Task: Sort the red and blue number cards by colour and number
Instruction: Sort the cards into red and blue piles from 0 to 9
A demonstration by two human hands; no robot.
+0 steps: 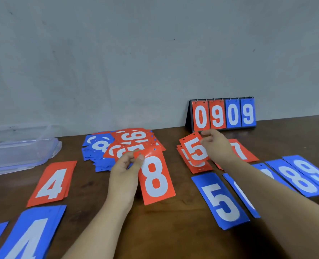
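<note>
- Dark brown wooden counter [173,230] against a grey wall [136,53]; one clear plastic box [20,152] sits at the left.
- One black flip scoreboard [223,114], far right, shows four cards: two red, two blue.
- Left hand [125,171] pinches a red card numbered 8 [156,178] just near of the mixed red-and-blue card heap [125,144].
- Right hand [215,144] pinches a red card numbered 5 [195,151] over a red stack.

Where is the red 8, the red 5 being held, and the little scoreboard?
red 8 card [156,176]: head view, middle of the card.
red 5 card [196,151]: head view, on the white digit.
scoreboard [217,116]: head view, on its red 9 panel.
</note>
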